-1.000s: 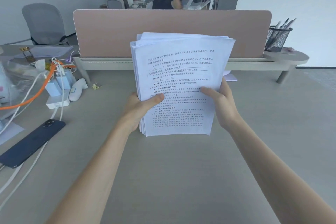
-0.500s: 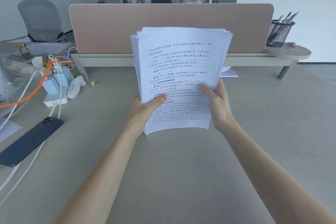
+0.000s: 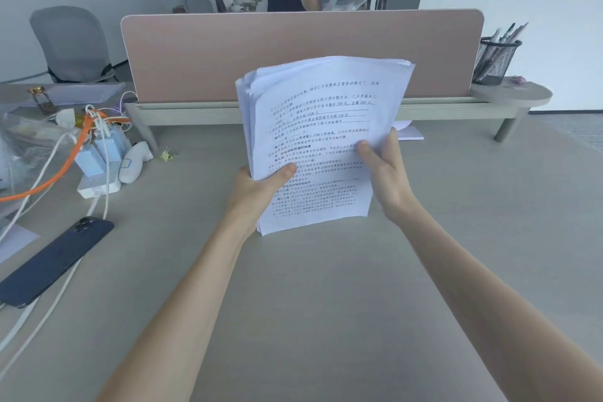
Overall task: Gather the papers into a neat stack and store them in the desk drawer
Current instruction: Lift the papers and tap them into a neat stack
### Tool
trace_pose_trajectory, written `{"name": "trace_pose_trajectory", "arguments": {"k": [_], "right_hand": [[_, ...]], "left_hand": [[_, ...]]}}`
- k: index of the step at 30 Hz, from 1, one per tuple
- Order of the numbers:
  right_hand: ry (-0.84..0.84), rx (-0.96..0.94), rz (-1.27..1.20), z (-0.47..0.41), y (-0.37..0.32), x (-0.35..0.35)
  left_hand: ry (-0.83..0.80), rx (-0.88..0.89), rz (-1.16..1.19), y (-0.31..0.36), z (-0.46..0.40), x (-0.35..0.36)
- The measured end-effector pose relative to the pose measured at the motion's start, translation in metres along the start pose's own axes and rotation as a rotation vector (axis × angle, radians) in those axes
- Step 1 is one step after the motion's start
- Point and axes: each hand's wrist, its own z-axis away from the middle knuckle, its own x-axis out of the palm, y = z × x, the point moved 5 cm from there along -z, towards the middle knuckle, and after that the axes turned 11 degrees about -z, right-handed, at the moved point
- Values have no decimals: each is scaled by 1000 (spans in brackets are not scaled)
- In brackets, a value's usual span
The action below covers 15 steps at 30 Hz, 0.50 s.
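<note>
A thick stack of white printed papers [image 3: 323,127] stands upright over the middle of the grey desk [image 3: 326,303], its bottom edge at the desk surface. My left hand [image 3: 257,192] grips the stack's lower left edge, thumb on the front sheet. My right hand [image 3: 385,166] holds the right edge, thumb across the text. The top edges of the sheets are slightly uneven and the stack tilts a little to the right. No drawer is in view.
A dark phone [image 3: 55,261] lies at the left front. Behind it are a power strip with chargers and cables [image 3: 98,166]. A pink divider panel [image 3: 300,52] closes the desk's far edge. A mesh pen holder [image 3: 496,59] stands far right. One more sheet [image 3: 409,132] lies behind the stack.
The stack has tilted slightly to the right and sits a bit lower against the desk. Both hands keep their grip on its sides.
</note>
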Motion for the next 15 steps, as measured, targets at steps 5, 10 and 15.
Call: {"name": "trace_pose_trajectory", "arguments": {"k": [5,10,15], "right_hand": [[26,-8,32,6,5,-2],[31,1,46,14,19,-9],[54,68,92,21,37,-8]], "left_hand": [[-30,26,16,6,2,9],[16,26,24,-2,9,7],[-15,0,-34,-15,11,14]]}}
